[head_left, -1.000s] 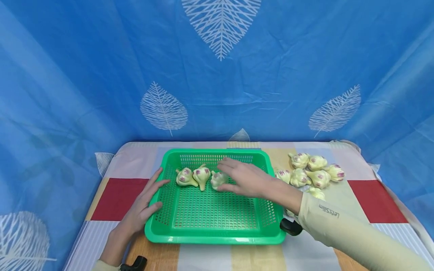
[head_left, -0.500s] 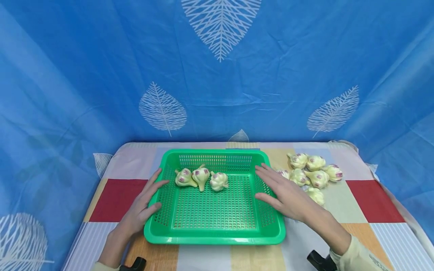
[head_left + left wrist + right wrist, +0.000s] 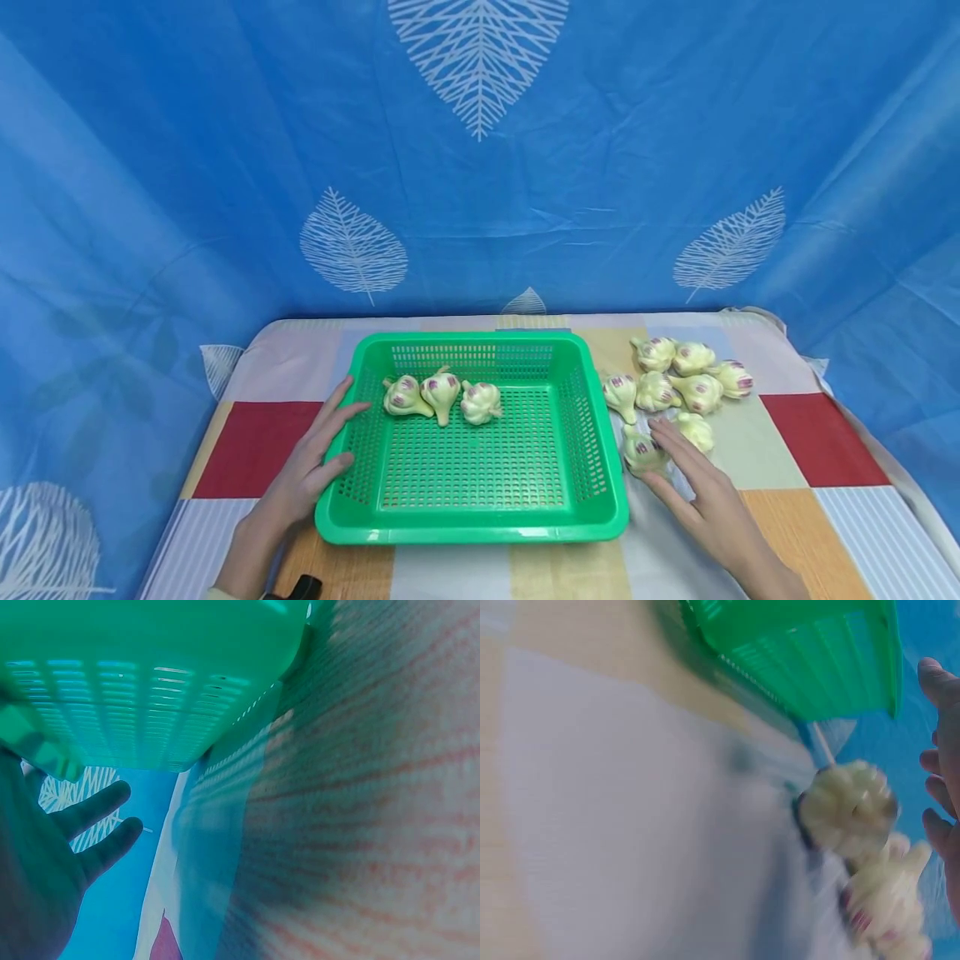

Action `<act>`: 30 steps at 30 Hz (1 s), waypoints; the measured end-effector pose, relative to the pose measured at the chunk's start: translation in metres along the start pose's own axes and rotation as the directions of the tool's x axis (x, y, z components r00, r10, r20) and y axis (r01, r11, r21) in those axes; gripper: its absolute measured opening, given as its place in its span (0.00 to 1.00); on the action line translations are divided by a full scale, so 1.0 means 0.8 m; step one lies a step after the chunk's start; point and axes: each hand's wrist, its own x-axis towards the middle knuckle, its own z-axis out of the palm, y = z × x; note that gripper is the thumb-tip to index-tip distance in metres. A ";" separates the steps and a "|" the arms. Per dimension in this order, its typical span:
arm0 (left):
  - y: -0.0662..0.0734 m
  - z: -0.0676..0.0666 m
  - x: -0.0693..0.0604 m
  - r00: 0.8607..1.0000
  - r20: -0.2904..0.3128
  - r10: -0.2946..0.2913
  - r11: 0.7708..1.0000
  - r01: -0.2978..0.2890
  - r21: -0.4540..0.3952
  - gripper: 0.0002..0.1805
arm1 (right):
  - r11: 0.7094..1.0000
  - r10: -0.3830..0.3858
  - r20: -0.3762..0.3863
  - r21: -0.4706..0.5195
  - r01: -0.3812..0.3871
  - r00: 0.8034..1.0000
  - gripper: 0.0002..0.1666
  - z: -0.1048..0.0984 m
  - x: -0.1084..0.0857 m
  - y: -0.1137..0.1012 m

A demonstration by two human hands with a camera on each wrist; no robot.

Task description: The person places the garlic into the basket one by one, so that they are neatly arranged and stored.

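At green basket [image 3: 472,534] and garlic bulb [image 3: 641,454], left and right hands [image 3: 300,475] [image 3: 712,504] have relaxed fingers.

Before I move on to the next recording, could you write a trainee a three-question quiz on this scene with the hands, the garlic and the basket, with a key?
1. How many garlic bulbs lie inside the perforated green basket?
2. Look at the right hand. True or false: it is inside the basket.
3. Where is the left hand?
A) among the garlic bulbs outside the basket
B) at the basket's left rim
C) at the basket's right rim

Key
1. Three, in a row.
2. False; it is by a garlic bulb on the patchwork tablecloth, right of the basket.
3. B.
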 end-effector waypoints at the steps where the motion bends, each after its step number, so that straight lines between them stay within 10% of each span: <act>1: 0.001 0.000 0.000 1.000 0.000 -0.003 1.000 0.003 -0.001 0.34 | 1.000 0.001 -0.024 0.007 -0.001 1.000 0.38 0.001 -0.007 0.004; 9: 0.003 0.001 -0.001 1.000 0.004 -0.003 1.000 0.003 -0.025 0.34 | 0.976 0.208 -0.178 0.108 -0.191 0.962 0.37 0.005 -0.055 0.032; 15: 0.003 -0.002 0.000 1.000 0.002 0.004 1.000 -0.003 -0.022 0.34 | 0.814 0.559 -0.136 0.277 -0.511 0.818 0.36 0.007 -0.074 0.048; 20: 0.006 -0.003 0.001 1.000 -0.001 -0.001 1.000 0.001 -0.015 0.35 | 0.693 0.691 -0.062 0.339 -0.636 0.720 0.44 0.007 -0.076 0.066; 30: 0.006 -0.001 0.000 1.000 -0.008 0.010 1.000 -0.010 0.005 0.36 | 0.743 0.620 -0.023 0.337 -0.578 0.784 0.50 -0.004 -0.049 0.096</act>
